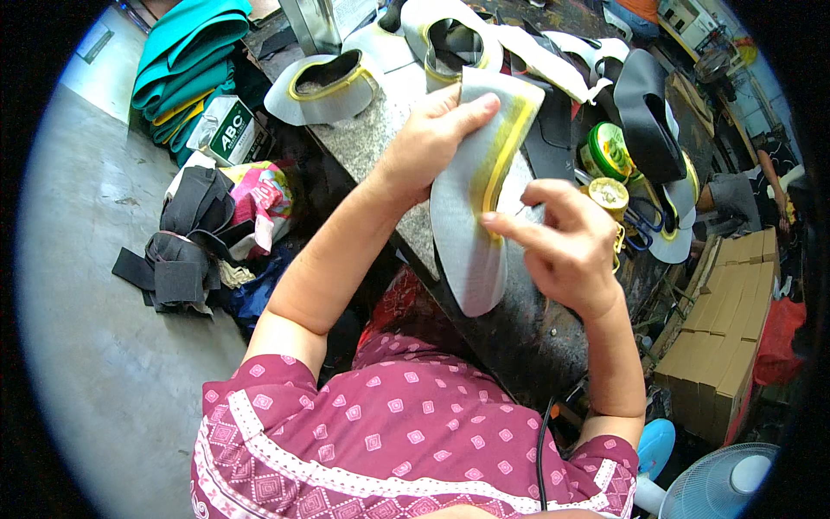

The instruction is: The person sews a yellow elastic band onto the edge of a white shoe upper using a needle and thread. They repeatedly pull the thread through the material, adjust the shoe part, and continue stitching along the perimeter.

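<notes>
My left hand (441, 134) grips a grey shoe upper (471, 190) near its top end, thumb on the face toward me. A yellow band, which looks like glue, runs along the upper's right edge. The extended index finger of my right hand (562, 242) touches that band about halfway down; its other fingers are loosely bent and apart, with nothing seen in them. The upper hangs tilted over the near edge of the worktable, its lower end slightly blurred. Right of it stand a small tub of yellowish paste (608, 195) and a green round tin (608, 151).
More grey uppers with yellow edges (324, 86) lie across the dark table (553, 333) and its stone slab (350, 143). Blue-handled scissors (641, 227) lie at the right. Folded green sheets (186, 60) and black scraps (186, 251) pile at left; cartons (718, 320) and a fan (722, 484) stand right.
</notes>
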### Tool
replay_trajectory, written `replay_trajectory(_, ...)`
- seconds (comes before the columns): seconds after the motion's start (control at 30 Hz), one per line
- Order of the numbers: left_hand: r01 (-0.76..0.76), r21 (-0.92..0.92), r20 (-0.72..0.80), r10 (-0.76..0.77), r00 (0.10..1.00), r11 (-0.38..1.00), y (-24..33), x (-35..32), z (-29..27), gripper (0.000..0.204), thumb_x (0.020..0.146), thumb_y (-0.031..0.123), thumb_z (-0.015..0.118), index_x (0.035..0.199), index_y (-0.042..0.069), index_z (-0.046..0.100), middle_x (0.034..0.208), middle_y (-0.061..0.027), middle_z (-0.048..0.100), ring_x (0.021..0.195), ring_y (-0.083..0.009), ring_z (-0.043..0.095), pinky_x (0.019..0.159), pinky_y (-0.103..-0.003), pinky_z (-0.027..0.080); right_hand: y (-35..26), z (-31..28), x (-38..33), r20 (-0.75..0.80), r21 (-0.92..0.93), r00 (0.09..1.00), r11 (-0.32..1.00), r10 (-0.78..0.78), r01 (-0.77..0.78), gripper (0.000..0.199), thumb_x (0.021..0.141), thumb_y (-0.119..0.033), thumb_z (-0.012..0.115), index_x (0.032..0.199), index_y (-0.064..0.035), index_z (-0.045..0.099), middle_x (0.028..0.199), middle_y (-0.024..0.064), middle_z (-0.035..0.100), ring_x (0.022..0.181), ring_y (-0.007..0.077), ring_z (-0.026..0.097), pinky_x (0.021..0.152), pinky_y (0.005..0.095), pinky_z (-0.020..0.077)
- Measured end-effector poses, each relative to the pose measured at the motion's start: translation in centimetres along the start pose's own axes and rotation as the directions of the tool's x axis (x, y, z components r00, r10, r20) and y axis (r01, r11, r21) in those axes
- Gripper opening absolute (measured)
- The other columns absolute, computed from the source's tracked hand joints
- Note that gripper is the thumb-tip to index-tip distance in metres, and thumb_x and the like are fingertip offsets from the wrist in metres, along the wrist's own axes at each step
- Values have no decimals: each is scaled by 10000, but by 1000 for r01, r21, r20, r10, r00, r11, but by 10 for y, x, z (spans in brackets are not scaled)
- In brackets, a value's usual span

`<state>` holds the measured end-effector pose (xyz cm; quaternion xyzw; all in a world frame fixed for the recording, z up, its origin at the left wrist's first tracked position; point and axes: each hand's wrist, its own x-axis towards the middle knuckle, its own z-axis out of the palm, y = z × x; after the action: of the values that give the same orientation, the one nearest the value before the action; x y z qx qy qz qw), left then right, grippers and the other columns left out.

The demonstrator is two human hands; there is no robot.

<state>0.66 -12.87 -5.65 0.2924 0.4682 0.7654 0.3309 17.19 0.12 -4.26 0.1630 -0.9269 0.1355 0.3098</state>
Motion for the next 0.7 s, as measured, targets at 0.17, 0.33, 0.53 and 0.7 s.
replay_trajectory(0.17,-15,49,156,8,988,999,-5,-6,4,283,993,217,580,1203,31,623,1060,-17,674,919,-73,623,795,-233,511,21,-14,14,-184,-185,923,911,337,-369,491,746,-8,639,1213,-161,647,1024,97,579,727,249,640,646,358,527)
replay_trajectory(0.33,-73,116,170,52,984,991,-6,-1,0,322,988,235,589,1241,36,600,1110,-30,661,956,-81,614,828,-241,500,13,-6,17,-129,-154,941,931,312,-330,582,713,-43,686,1264,-220,623,1060,90,585,811,254,651,691,375,538)
replay_trajectory(0.53,-127,39,38,125,991,991,-13,10,3,265,987,202,587,1191,35,620,1033,-18,675,868,-61,613,753,-232,509,4,1,20,-84,-351,971,906,224,-239,634,714,25,620,1283,-255,647,989,63,566,748,229,630,658,370,524)
replay_trajectory(0.7,-314,-158,-152,291,944,936,-6,7,-16,291,1011,239,540,1194,20,599,1033,-43,677,855,-79,634,760,-248,521,7,-9,-1,32,-70,956,954,293,-290,584,727,63,586,1250,-184,670,983,51,573,781,175,573,699,300,477)
